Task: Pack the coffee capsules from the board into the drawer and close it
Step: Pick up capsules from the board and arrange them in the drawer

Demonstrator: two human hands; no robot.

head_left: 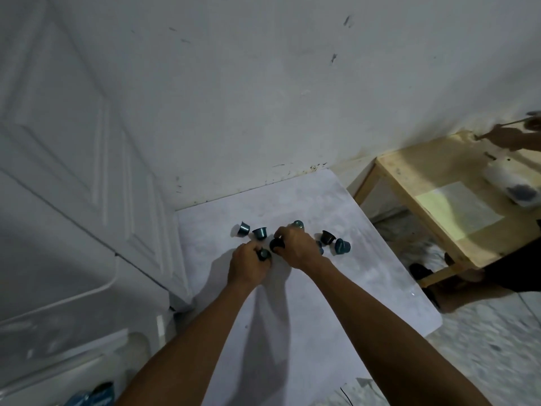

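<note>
Several teal and dark coffee capsules lie scattered on a pale board (292, 332). My left hand (248, 263) is closed around one capsule (263, 254). My right hand (295, 244) pinches a dark capsule (276, 244) just beside it. Loose capsules sit at the far left (243, 229), next to it (260, 232), behind my right hand (297, 224), and to the right, a dark one (327, 237) and a teal one (342, 246). A white plastic drawer unit (58, 332) stands at the lower left; something blue shows at its bottom edge.
A white panelled door fills the left side and a scuffed white wall runs behind the board. A wooden table (439, 206) stands to the right with a paper sheet and a white container on it. Another person's arm (509, 139) reaches over that table.
</note>
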